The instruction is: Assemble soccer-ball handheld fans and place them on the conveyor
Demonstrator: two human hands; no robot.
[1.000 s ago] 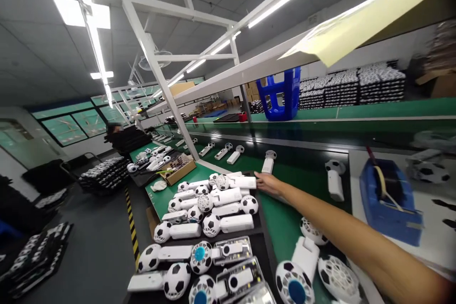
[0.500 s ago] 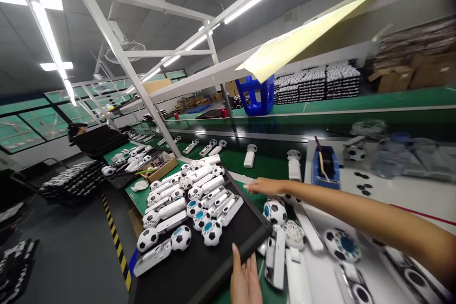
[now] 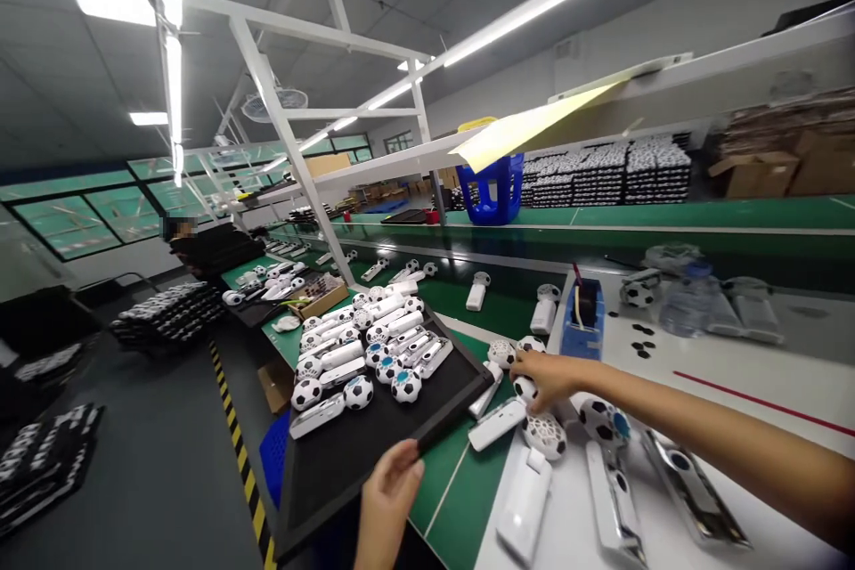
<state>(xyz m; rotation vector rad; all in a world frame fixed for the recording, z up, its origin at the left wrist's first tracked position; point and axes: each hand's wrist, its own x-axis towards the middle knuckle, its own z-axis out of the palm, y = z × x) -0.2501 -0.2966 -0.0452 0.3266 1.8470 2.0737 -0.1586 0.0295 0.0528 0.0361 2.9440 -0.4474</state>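
Note:
My right hand (image 3: 551, 378) has its fingers closed on the ball end of a white device (image 3: 498, 424), whose handle points down and left. A latticed ball piece (image 3: 544, 436) lies just below this hand. At the near edge of the black tray (image 3: 374, 454), my left hand (image 3: 393, 485) is closed on the rim, thumb and fingers together. The tray's far part holds rows of white handles and soccer-patterned balls (image 3: 359, 392), some with blue round faces. More white devices (image 3: 525, 508) lie on the white surface at the right.
A blue tape dispenser (image 3: 582, 321) and clear plastic containers (image 3: 688, 303) stand at the right. Spaced devices (image 3: 476, 292) lie on the green line behind. A blue basket (image 3: 492, 191) is farther back. A white frame post (image 3: 294, 142) rises beyond the tray. A person (image 3: 180, 232) is far left.
My right hand has moved from beside the tray to the devices and closed on one. My left hand has shifted left along the tray's near edge and closed on it. The view has turned.

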